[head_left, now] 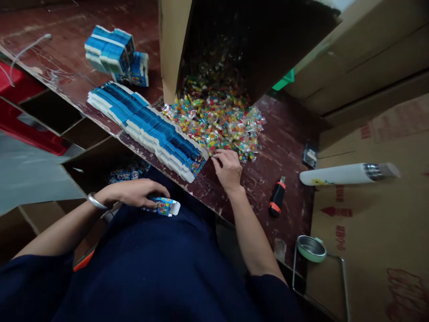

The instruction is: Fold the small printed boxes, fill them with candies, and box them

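Observation:
My left hand (142, 193) holds a small blue candy box (165, 207) close to my body, its white end flap standing open. Over the table, my right hand (228, 169) has its fingers bent together beside the heap of candy packets (221, 125); whether it pinches a packet is hard to make out. Clear wrappers with bright multicoloured sweets make up the heap, which spills from a large cardboard box (170, 58). Left of my right hand lies a long row of flat blue cartons (147, 125), stacked on edge.
Bundled cartons (112, 49) stand at the back left. On the right are a box cutter (277, 197), a white bottle (338, 174) and a metal bowl (311, 248) on a wire frame. Below the table edge, a lower box holds blue filled packs (129, 173).

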The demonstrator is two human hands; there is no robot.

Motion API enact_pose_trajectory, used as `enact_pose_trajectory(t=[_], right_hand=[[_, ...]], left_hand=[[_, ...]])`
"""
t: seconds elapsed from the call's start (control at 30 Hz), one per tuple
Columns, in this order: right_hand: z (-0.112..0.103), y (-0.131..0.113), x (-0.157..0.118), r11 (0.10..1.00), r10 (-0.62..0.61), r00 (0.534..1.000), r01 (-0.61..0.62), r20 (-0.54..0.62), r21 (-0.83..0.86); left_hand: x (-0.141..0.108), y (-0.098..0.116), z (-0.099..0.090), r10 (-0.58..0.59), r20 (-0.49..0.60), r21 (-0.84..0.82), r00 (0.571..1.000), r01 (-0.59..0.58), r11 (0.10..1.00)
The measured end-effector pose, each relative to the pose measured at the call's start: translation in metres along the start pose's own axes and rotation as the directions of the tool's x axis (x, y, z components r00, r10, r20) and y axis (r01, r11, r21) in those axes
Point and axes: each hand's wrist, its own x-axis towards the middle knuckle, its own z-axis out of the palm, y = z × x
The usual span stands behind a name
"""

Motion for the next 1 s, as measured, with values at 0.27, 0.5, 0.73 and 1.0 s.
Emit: enact_pose_trajectory(t=[0.27,0.5,0.73,1.0], right_hand=[[-0.035,-0.057,-0.008,0.816,0.404,0.896,-0.262,-0.185,0.515],[-0.054,-0.095,-0.025,0.904,0.208,0.975,-0.164,-0.073,0.395],[-0.040,-0.097,-0.032,0.836,0.122,0.987,-0.158,0.103,0.525],[-0.007,-0.108,-0.066,0.657,0.345,0.939,-0.232,-0.013,0.717]], left_hand=[[0.034,0.005,0.023,-0.053,-0.444,-0.341,0.894,-0.114,0.933],[0.063,0.023,0.042,0.045,-0.527,-0.341,0.848,-0.260,0.904],[0.058,0.032,0.050,-0.039,-0.648,-0.516,0.761,-0.402,0.756],[0.060,0.039,0.054,-0.062,-0.644,-0.596,0.762,-0.449,0.666]])
